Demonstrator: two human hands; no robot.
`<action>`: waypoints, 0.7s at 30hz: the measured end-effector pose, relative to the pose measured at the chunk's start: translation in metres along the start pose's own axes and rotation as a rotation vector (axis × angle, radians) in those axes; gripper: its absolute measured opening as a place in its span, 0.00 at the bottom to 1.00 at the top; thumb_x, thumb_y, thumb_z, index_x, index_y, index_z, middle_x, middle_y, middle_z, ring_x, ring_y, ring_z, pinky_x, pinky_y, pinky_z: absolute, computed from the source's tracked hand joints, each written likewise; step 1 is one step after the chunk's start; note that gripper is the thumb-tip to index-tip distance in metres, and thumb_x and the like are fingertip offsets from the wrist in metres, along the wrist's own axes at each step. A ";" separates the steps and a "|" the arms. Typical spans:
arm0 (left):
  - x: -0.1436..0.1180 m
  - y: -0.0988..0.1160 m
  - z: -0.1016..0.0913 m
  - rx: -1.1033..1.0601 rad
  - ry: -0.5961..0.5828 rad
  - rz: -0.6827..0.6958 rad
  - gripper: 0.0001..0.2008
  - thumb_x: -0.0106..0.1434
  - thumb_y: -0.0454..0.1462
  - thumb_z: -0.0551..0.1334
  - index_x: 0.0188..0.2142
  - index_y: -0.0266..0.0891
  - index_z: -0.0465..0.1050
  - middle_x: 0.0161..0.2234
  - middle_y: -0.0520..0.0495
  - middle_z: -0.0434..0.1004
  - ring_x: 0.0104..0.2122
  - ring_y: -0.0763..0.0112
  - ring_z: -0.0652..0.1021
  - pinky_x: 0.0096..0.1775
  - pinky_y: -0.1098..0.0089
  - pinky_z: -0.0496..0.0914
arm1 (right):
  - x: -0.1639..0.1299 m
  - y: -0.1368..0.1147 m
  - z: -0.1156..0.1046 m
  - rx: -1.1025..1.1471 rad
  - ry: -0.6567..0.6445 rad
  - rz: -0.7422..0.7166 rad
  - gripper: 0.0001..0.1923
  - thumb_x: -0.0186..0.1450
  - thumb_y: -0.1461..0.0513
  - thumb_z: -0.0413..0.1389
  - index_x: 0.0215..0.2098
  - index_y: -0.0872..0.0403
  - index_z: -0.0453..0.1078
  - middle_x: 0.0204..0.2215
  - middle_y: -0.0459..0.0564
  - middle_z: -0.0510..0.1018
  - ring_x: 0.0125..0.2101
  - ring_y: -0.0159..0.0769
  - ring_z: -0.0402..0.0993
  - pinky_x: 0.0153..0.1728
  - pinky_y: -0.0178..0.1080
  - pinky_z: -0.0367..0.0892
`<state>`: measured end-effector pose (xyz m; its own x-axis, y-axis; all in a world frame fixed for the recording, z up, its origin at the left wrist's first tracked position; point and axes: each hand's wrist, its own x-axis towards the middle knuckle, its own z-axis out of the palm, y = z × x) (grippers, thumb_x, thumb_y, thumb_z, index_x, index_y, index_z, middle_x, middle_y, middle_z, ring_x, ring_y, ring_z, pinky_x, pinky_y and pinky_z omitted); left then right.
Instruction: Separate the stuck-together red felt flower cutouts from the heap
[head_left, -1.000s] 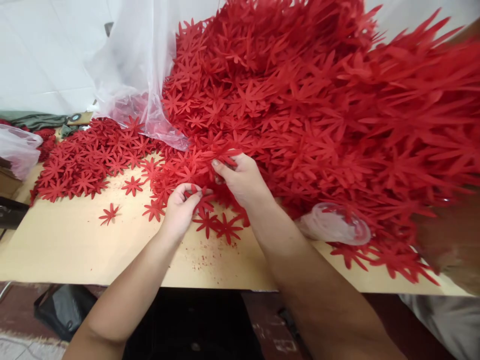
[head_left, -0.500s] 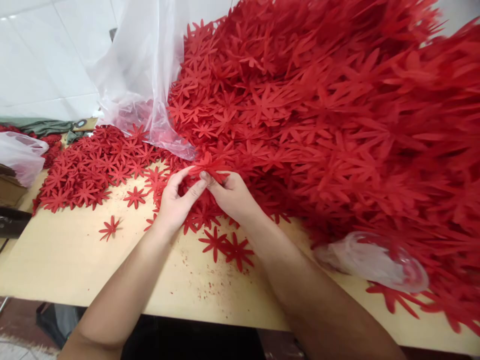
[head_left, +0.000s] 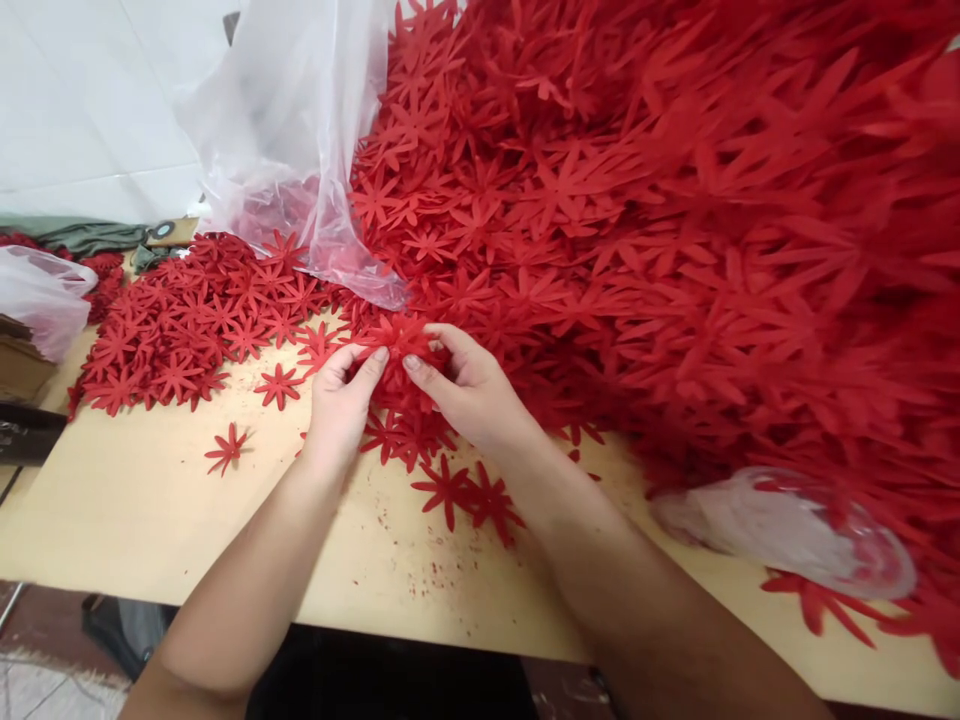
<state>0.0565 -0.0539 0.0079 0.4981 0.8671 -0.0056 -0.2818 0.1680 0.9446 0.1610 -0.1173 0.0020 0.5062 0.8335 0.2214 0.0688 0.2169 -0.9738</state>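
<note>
Between my two hands, just above the table, is a red flower-shaped cutout with several narrow petals. My left hand pinches its left side between thumb and fingers. On the opposite side my right hand grips it, thumb on top and fingers curled behind. Whether it is one layer or a few stacked ones I cannot tell. Loose flower cutouts lie on the table just below my hands, and a single cutout rests left of them.
A huge heap of red flower cutouts fills the right and back. A smaller pile lies at the left. A clear plastic bag stands between them; another crumpled bag is at the right. Red specks dot the wooden table.
My thumbs have moved apart; the flower is now spread flatter between my hands, its petals showing more. The whole view has shifted slightly.
</note>
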 end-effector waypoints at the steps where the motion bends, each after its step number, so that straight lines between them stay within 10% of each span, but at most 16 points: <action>1: -0.001 -0.001 0.000 0.008 0.006 0.000 0.10 0.50 0.41 0.69 0.26 0.39 0.73 0.24 0.55 0.74 0.27 0.78 0.73 0.37 0.74 0.69 | 0.000 0.000 0.000 -0.007 0.005 -0.003 0.15 0.55 0.52 0.61 0.35 0.51 0.69 0.33 0.46 0.77 0.36 0.34 0.73 0.44 0.40 0.69; 8: -0.009 -0.003 0.006 -0.043 0.024 -0.006 0.15 0.48 0.40 0.71 0.36 0.42 0.74 0.33 0.55 0.77 0.33 0.77 0.75 0.40 0.73 0.69 | -0.004 -0.004 -0.003 -0.235 -0.007 -0.097 0.18 0.60 0.50 0.56 0.21 0.53 0.63 0.22 0.44 0.66 0.27 0.31 0.64 0.33 0.37 0.62; 21: -0.003 -0.003 0.000 -0.102 0.121 -0.058 0.13 0.47 0.42 0.71 0.26 0.38 0.70 0.22 0.58 0.72 0.23 0.81 0.71 0.32 0.76 0.67 | -0.001 -0.005 -0.009 -0.064 0.084 0.019 0.25 0.50 0.40 0.59 0.21 0.52 0.63 0.19 0.41 0.61 0.21 0.27 0.55 0.24 0.34 0.57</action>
<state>0.0559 -0.0572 0.0052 0.4157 0.9035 -0.1045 -0.3405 0.2611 0.9033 0.1679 -0.1234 0.0063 0.5779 0.7911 0.2005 0.1122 0.1663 -0.9797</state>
